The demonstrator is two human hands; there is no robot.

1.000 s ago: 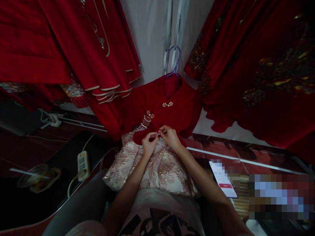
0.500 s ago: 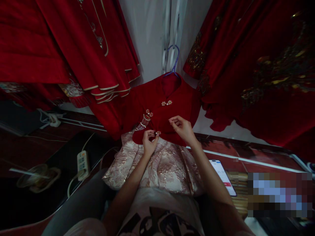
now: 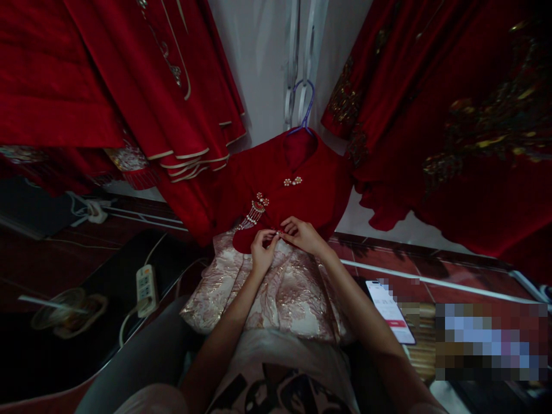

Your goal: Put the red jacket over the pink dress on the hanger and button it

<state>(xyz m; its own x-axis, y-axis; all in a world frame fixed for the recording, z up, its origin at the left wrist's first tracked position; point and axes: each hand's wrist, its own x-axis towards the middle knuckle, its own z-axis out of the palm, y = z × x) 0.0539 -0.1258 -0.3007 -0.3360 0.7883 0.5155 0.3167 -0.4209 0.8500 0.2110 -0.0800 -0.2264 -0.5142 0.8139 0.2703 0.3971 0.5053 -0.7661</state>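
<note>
Here, the red jacket [image 3: 321,198] hangs from a purple hanger [image 3: 306,117] in front of the person, its collar [image 3: 301,148] pointing away, up toward the hanger. Its long axis runs from that collar down toward the person's middle, with a slight lean to the left, and its lower edge meets a pale pink and gold patterned cloth [image 3: 297,296].

The jacket lies just beyond both hands, its lower front edge at the fingertips. The left grip [image 3: 261,253] has thumb and finger together, clamped on that edge at a small beaded ornament [image 3: 278,233]. The right grip [image 3: 306,237] meets it there from the other side, fingers curled; whether its tips pinch anything, I cannot tell.

The cloth is plain, deep red. A pearly flower clasp [image 3: 292,181] sits below the collar, and a beaded tassel ornament [image 3: 255,211] hangs on the left side, above a rounded flap.
</note>
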